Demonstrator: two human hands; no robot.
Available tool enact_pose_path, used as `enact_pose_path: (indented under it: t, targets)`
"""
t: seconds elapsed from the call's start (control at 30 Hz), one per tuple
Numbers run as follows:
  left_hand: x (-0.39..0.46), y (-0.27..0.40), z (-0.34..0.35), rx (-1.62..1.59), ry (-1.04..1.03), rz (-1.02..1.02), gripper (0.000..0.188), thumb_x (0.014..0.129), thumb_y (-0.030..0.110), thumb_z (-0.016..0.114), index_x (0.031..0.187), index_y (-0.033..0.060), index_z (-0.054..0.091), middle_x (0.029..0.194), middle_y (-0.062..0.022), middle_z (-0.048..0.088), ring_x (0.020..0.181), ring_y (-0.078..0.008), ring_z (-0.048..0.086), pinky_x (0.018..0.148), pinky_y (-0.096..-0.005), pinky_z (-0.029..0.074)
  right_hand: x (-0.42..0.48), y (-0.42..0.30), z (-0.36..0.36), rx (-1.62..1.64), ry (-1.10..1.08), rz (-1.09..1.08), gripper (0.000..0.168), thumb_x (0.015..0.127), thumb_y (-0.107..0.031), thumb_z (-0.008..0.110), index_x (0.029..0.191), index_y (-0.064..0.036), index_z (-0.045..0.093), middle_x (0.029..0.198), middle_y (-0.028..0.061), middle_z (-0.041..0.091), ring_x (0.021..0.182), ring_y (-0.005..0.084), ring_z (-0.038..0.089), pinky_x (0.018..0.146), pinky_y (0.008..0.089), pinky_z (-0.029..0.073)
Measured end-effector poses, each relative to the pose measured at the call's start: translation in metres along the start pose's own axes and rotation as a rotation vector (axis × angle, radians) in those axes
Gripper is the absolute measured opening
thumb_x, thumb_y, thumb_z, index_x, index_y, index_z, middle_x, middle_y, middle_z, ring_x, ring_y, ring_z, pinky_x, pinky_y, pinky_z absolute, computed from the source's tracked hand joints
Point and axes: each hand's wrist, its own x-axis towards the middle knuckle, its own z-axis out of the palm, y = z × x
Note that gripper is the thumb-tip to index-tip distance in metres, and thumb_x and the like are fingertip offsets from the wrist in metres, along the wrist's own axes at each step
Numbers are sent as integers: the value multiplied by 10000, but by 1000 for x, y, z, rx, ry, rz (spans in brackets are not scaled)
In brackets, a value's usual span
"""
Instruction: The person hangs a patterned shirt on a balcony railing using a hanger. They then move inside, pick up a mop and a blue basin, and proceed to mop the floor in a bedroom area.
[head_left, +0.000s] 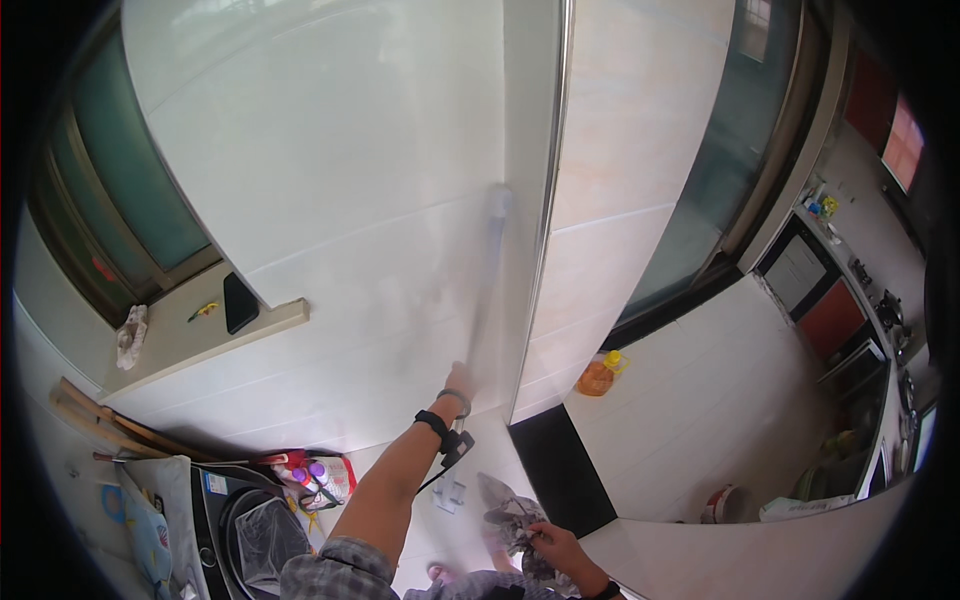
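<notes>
My left hand (460, 377) reaches forward near the wall corner, wearing a dark wrist strap with a small device (456, 444). Its fingers close around a long pole (487, 270), blurred, with a whitish upper end. Below that hand, a pale frame-like piece (448, 493) shows at the floor; whether it joins the pole I cannot tell. Low in the view, my right hand (559, 549) grips a bunched grey patterned cloth (517, 517), which hangs in folds beside my legs.
A black phone (240, 303) lies on the window ledge (202, 341). A front-loading washing machine (217, 525) and a bag (330, 480) with purple-capped bottles stand lower left. Beyond the dark threshold (562, 469) are an orange oil jug (598, 375) and a bucket (726, 504).
</notes>
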Motion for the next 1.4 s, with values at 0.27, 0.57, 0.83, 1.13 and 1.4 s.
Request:
enact_pose_path:
  t: [0.27,0.57,0.83,1.13,1.4]
  targets:
    - [7,-50,7,-19,108,101,623,625,249,769,1072,14,404,850,-165,565,761,-289,570,650,-385,472,21,15,4,-32,-66,-175,227,799,-178,619,977,-38,617,784,91,632,717,112,580,675,251,470]
    - [-167,-51,-69,-137,47,38,337,810,157,601,1101,36,482,888,-64,604,807,-144,571,717,-264,461,29,-20,14,-40,-248,-150,231,786,-134,579,992,-29,579,833,116,613,746,178,595,672,269,463]
    - [-363,-46,-115,-805,-190,-295,398,833,154,571,1194,56,436,1105,-71,529,923,-149,580,739,-272,474,22,-74,51,-75,-417,-254,211,785,-77,569,987,-18,579,690,15,534,625,72,474,579,216,400]
    - [-480,-44,-154,-1339,-65,-262,523,860,203,537,1307,98,287,1183,-67,469,1029,-197,530,841,-320,437,-53,-148,140,-218,-638,-461,219,809,-76,577,1024,-35,571,746,2,544,658,59,458,605,192,394]
    - [-607,-104,-184,-1156,262,-250,392,802,276,601,1123,88,479,977,-53,554,907,-189,553,775,-332,438,-139,-197,229,-265,-719,-762,198,828,-44,555,1026,-43,568,806,-39,496,636,30,368,564,169,325]
